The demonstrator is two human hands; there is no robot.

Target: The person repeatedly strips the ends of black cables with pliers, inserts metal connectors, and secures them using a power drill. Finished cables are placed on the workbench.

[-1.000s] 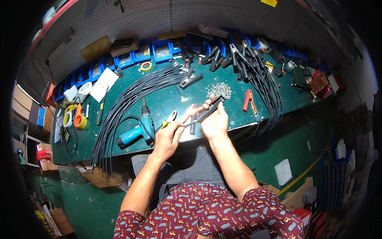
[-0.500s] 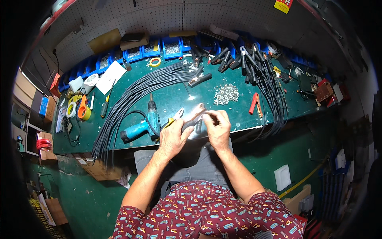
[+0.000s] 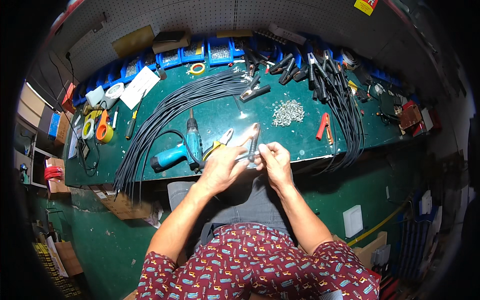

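A battery clamp with black grips and a copper-coloured jaw (image 3: pixel 254 137) points away from me at the bench's front edge. My left hand (image 3: pixel 219 169) has thumb and forefinger around one of its grips, mostly hidden by the fingers. Just right of the other grip, the fingertips of my right hand (image 3: pixel 275 162) are pinched together; what they hold is too small to make out. Pliers with yellow handles (image 3: pixel 218 144) lie beyond my left hand. A teal cordless drill (image 3: pixel 172 156) rests on its side to the left.
Black cables (image 3: pixel 165 112) sweep across the green bench (image 3: pixel 225 115). A pile of small metal screws (image 3: pixel 288 113) sits right of centre, near a red clamp (image 3: pixel 321 127). More black clamps with cables (image 3: pixel 340 105) lie at right. Blue parts bins (image 3: pixel 219 51) line the back; a screwdriver (image 3: pixel 131 125) lies left.
My left hand's fingers have loosened and opened out somewhat around the clamp. My right hand has shifted slightly down and right, its fingertips now beside the grip. The view has tilted slightly.
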